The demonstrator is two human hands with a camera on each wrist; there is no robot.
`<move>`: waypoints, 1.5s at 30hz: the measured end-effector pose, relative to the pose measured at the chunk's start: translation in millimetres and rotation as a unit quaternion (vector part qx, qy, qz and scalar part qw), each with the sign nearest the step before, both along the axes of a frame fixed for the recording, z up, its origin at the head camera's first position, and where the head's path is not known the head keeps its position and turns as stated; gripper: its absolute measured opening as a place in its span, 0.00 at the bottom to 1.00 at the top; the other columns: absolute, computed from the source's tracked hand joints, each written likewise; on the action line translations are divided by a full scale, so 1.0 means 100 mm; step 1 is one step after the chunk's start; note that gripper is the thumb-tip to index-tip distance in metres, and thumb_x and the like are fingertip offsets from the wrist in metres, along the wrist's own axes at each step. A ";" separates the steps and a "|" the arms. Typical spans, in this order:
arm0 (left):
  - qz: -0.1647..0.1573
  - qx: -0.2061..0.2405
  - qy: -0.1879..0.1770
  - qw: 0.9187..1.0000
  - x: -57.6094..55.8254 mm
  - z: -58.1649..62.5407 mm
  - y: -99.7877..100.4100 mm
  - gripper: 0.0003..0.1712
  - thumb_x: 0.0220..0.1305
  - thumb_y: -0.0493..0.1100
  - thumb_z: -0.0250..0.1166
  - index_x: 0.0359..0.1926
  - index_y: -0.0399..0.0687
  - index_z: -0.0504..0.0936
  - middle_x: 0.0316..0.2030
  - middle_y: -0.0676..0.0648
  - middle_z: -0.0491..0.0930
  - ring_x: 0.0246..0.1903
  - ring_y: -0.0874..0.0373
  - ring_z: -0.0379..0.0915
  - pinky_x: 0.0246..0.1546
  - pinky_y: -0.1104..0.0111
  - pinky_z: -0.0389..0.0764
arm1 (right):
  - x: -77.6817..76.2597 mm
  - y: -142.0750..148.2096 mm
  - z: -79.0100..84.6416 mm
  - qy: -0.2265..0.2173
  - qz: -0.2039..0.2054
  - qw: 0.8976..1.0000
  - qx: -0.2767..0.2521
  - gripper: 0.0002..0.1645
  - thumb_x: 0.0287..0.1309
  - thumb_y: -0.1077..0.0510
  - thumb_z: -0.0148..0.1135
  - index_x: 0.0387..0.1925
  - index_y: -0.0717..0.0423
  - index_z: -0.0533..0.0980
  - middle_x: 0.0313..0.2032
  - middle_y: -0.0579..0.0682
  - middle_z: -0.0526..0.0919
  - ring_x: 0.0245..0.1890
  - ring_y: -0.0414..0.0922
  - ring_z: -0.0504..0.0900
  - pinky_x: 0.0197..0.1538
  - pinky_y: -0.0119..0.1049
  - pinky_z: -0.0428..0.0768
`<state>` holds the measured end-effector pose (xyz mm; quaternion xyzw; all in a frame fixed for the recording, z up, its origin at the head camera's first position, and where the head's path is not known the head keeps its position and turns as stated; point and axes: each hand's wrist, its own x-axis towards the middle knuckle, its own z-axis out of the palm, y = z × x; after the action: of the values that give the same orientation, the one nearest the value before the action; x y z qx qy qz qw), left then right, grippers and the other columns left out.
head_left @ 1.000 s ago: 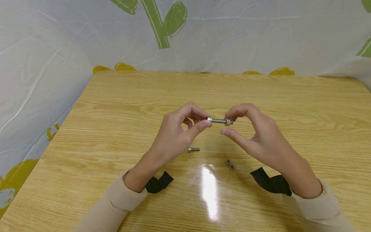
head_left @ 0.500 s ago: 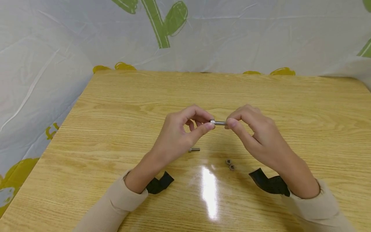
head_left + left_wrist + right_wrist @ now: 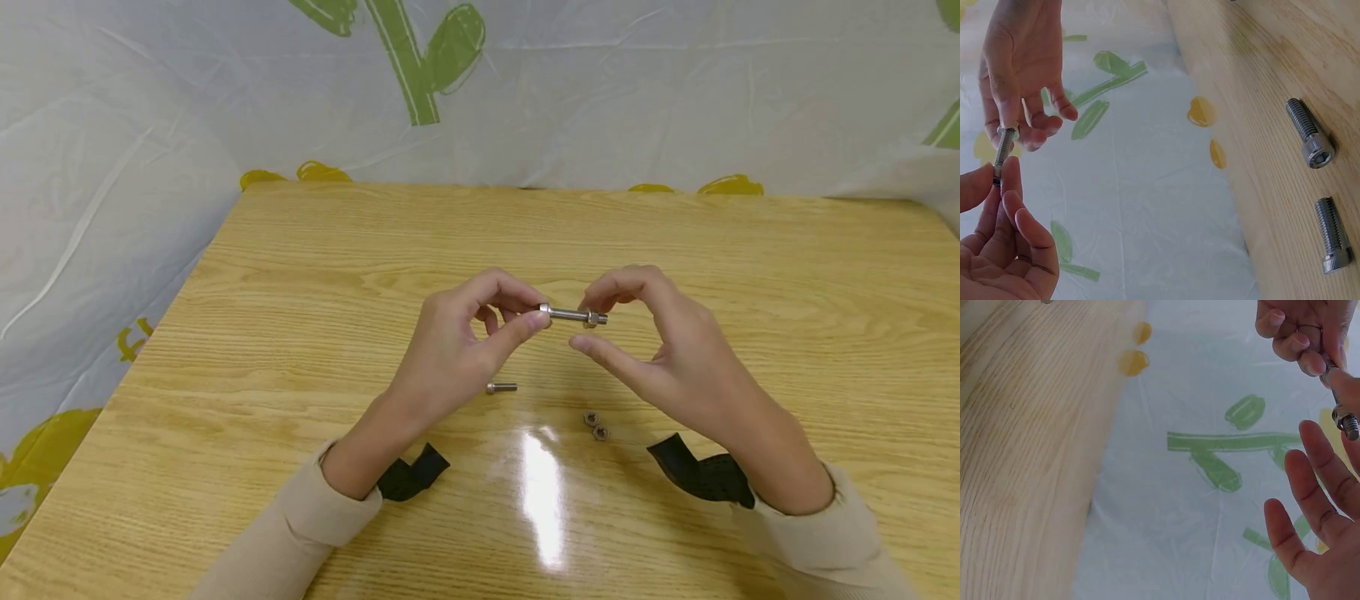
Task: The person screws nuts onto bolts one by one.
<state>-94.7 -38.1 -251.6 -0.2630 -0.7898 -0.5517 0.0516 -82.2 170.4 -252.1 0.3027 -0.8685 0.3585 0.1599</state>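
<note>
My left hand pinches the head of a silver socket-head bolt between thumb and forefinger. The bolt is held above the table, nearly level, its threaded end pointing right. A hex nut sits on the thread close to that end, with a short tip of bolt poking out beyond it. Around the nut, my right hand has thumb and forefinger spread apart; the other fingers of that hand look extended in the right wrist view.
Two more socket-head bolts lie on the wooden table, one mostly hidden by the left hand in the head view. Two loose hex nuts lie side by side nearer the front. A patterned white cloth hangs behind.
Half a second ago my right thumb and forefinger pinched the nut; now they are apart. Slightly more thread shows past the nut than a second ago. The left hand keeps its pinch.
</note>
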 end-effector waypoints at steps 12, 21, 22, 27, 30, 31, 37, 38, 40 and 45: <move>0.003 0.004 -0.011 1.000 0.00 0.01 0.00 0.06 0.60 0.39 0.64 0.38 0.44 0.80 0.30 0.51 0.81 0.30 0.65 0.72 0.32 0.72 0.74 | -0.02 0.01 -0.04 0.050 0.006 0.999 -0.015 0.13 0.54 0.58 0.65 0.40 0.58 0.73 0.37 0.46 0.77 0.40 0.35 0.74 0.49 0.22 0.69; -0.001 0.014 -0.014 1.000 0.01 0.00 0.00 0.06 0.59 0.38 0.64 0.37 0.43 0.80 0.30 0.50 0.82 0.30 0.65 0.71 0.33 0.72 0.74 | 0.01 -0.04 -0.04 0.015 -0.023 1.000 -0.008 0.07 0.65 0.59 0.52 0.33 0.55 0.76 0.33 0.44 0.79 0.38 0.36 0.70 0.44 0.31 0.67; -0.001 0.015 -0.015 1.000 0.01 0.00 0.00 0.05 0.59 0.38 0.64 0.37 0.43 0.80 0.30 0.50 0.82 0.30 0.65 0.71 0.33 0.72 0.74 | 0.02 -0.04 -0.03 0.009 -0.030 0.999 -0.004 0.09 0.66 0.58 0.51 0.35 0.55 0.76 0.34 0.44 0.79 0.38 0.36 0.70 0.44 0.32 0.67; 0.000 0.012 -0.012 1.000 0.01 0.01 0.00 0.06 0.60 0.38 0.64 0.38 0.43 0.80 0.30 0.50 0.82 0.29 0.65 0.72 0.33 0.72 0.74 | 0.02 -0.02 -0.02 0.005 -0.034 0.999 0.000 0.18 0.59 0.58 0.61 0.50 0.58 0.72 0.39 0.46 0.78 0.42 0.38 0.71 0.45 0.30 0.68; 0.001 0.012 -0.009 1.000 0.00 0.01 -0.01 0.06 0.61 0.38 0.63 0.39 0.43 0.80 0.31 0.50 0.82 0.28 0.64 0.73 0.32 0.72 0.74 | 0.00 -0.03 -0.01 0.022 -0.006 1.000 -0.015 0.26 0.51 0.60 0.68 0.51 0.61 0.69 0.41 0.47 0.77 0.43 0.38 0.72 0.49 0.26 0.68; 0.001 0.013 -0.009 1.000 0.00 0.01 -0.01 0.06 0.61 0.38 0.63 0.39 0.43 0.80 0.31 0.50 0.82 0.28 0.64 0.73 0.32 0.72 0.74 | -0.01 -0.03 -0.01 0.029 0.003 0.999 -0.020 0.26 0.51 0.59 0.68 0.50 0.61 0.69 0.41 0.48 0.77 0.42 0.38 0.72 0.51 0.25 0.67; 0.002 0.016 -0.008 1.000 0.01 0.01 0.00 0.05 0.60 0.38 0.63 0.38 0.43 0.80 0.30 0.50 0.81 0.29 0.65 0.72 0.32 0.72 0.74 | -0.03 -0.04 -0.03 0.066 0.030 0.997 -0.035 0.24 0.61 0.45 0.55 0.41 0.65 0.70 0.40 0.50 0.76 0.42 0.37 0.72 0.51 0.22 0.67; 0.002 0.016 -0.008 1.000 0.01 0.01 0.00 0.06 0.60 0.38 0.63 0.38 0.43 0.80 0.30 0.50 0.81 0.29 0.65 0.72 0.32 0.72 0.74 | -0.03 -0.04 -0.03 0.071 0.031 0.996 -0.033 0.25 0.62 0.44 0.52 0.40 0.65 0.70 0.39 0.51 0.76 0.43 0.38 0.73 0.51 0.22 0.68; 0.001 0.017 -0.008 1.000 0.01 0.01 0.00 0.05 0.60 0.38 0.63 0.38 0.43 0.80 0.30 0.50 0.81 0.29 0.65 0.72 0.32 0.72 0.74 | -0.03 -0.04 -0.03 0.076 0.028 0.996 -0.028 0.28 0.62 0.41 0.49 0.39 0.65 0.71 0.39 0.51 0.76 0.43 0.38 0.73 0.50 0.22 0.68; 0.000 0.019 -0.007 1.000 0.01 0.01 0.00 0.05 0.60 0.38 0.63 0.38 0.42 0.80 0.30 0.50 0.81 0.29 0.64 0.72 0.32 0.72 0.74 | -0.02 -0.02 -0.03 0.053 0.013 0.998 -0.014 0.14 0.57 0.56 0.63 0.39 0.63 0.73 0.39 0.50 0.77 0.43 0.39 0.72 0.49 0.23 0.68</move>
<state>-93.9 -37.9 -250.8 -0.2585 -0.7792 -0.5687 0.0512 -83.9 168.7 -254.9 0.3301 -0.8499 0.3558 0.2053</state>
